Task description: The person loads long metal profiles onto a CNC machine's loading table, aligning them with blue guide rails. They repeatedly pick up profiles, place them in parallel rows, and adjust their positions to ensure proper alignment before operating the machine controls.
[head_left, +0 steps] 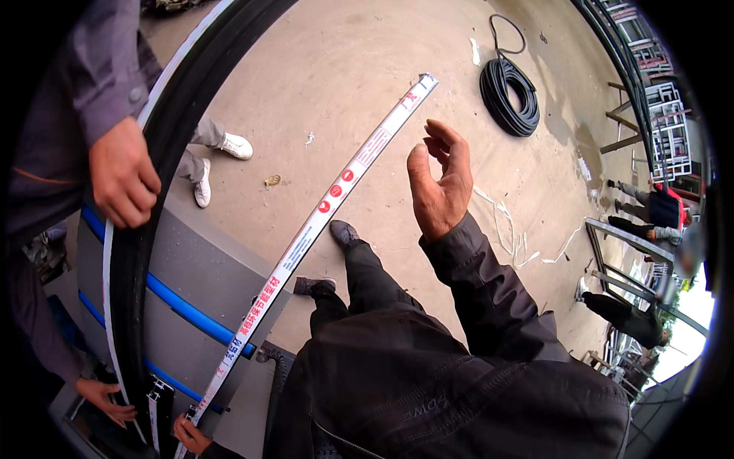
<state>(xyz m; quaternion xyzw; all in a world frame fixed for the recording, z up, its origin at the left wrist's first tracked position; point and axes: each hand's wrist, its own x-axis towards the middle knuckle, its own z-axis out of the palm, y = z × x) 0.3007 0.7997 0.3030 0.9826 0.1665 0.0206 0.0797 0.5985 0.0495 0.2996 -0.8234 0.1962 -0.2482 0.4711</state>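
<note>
A long profile bar point(306, 229), wrapped in white film with red and blue print, slants from the lower left up to the middle of the view. Near its lower end my left hand point(191, 434) grips it, partly cut off by the sleeve and the bar. My right hand point(443, 183) is raised in the air, to the right of the bar's far end and apart from it. Its fingers are curved, the thumb stands away from them, and nothing is between them. Under the bar lies a grey machine table point(222, 252) with blue strips point(187, 310).
At the left a co-worker's hand point(122, 176) is at a long black-and-white profile point(138, 245); the other hand point(107, 402) is lower down. A black hose coil point(511, 96) and white strips point(508, 229) lie on the floor. Metal frames point(669, 130) and people stand at right.
</note>
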